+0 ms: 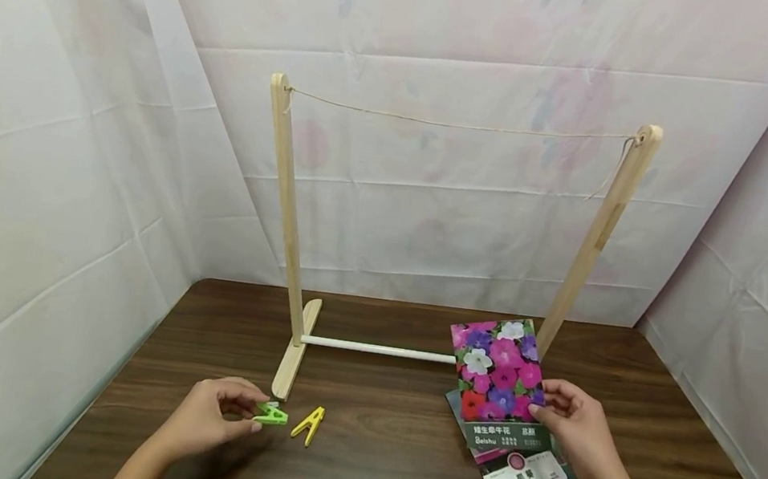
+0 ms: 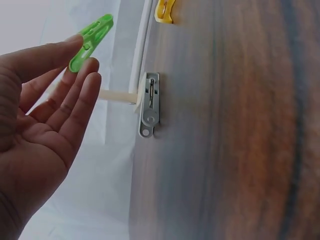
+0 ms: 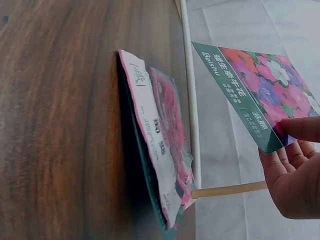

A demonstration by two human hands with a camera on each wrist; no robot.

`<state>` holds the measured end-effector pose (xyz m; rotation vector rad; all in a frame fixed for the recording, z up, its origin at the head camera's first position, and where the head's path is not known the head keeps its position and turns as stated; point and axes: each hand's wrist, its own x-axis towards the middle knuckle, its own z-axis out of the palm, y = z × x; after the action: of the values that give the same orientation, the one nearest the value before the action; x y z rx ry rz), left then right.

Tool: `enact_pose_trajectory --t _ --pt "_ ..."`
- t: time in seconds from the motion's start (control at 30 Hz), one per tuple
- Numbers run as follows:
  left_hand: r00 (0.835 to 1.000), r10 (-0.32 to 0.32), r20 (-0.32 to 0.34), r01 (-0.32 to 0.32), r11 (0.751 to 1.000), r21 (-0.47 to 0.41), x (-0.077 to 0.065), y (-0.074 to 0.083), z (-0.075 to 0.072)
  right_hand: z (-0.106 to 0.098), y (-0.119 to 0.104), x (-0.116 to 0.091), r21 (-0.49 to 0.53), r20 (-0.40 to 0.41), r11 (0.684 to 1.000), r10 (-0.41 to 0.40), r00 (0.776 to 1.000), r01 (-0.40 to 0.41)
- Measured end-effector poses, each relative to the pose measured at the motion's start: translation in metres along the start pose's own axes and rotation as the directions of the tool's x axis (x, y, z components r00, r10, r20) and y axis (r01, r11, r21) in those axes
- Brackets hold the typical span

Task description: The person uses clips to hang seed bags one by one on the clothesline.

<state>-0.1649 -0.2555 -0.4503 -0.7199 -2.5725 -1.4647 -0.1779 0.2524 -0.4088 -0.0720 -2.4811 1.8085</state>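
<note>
My left hand (image 1: 208, 415) pinches a light green clothespin (image 1: 272, 416) between thumb and fingertips, above the table's left part. Just right of it a yellow clothespin (image 1: 308, 425) lies on the wood. A grey clothespin (image 2: 150, 105) rests on the table in the left wrist view; in the head view it is mostly hidden. With thumb and fingers my right hand (image 1: 576, 427) holds a seed packet (image 1: 501, 368) printed with pink, purple and white flowers by its edge. The packet is raised and tilted over other seed packets (image 3: 150, 135), which lie overlapping on the table.
Behind the hands stands a wooden frame (image 1: 286, 210) with two upright posts and a white bottom rod (image 1: 377, 349). A thin string (image 1: 436, 122) is tied between the post tops, sagging slightly. Pale cloth (image 1: 430, 221) surrounds the dark wooden table (image 1: 383, 466).
</note>
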Motion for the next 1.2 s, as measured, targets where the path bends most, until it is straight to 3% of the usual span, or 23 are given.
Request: enact_pose_trajectory --t 0.23,0.47,0.7,0.9,1.2 --pt "1.000 -0.027 -0.012 0.027 0.999 -0.027 0.007 0.004 0.001 0.001 -0.007 0.003 -0.005 0.004 1.000 0.004 1.000 -0.004" --pt "1.000 -0.001 -0.028 0.000 1.000 -0.016 0.015 0.010 -0.001 0.004 -0.016 0.006 0.038 0.021 0.999 0.023 1.000 -0.024" --pt "0.998 0.063 -0.028 -0.063 0.998 -0.002 0.022 0.016 -0.004 0.007 -0.024 0.008 0.086 0.027 0.996 -0.039 0.999 0.036" --pt "0.996 0.081 -0.028 -0.081 0.997 0.010 0.028 0.020 -0.005 0.008 -0.031 0.011 0.129 0.045 0.990 -0.057 0.997 0.051" --pt "0.995 0.103 -0.005 -0.102 0.994 0.025 0.042 0.024 -0.008 0.011 -0.039 0.014 0.087 0.060 0.994 -0.068 0.996 0.062"
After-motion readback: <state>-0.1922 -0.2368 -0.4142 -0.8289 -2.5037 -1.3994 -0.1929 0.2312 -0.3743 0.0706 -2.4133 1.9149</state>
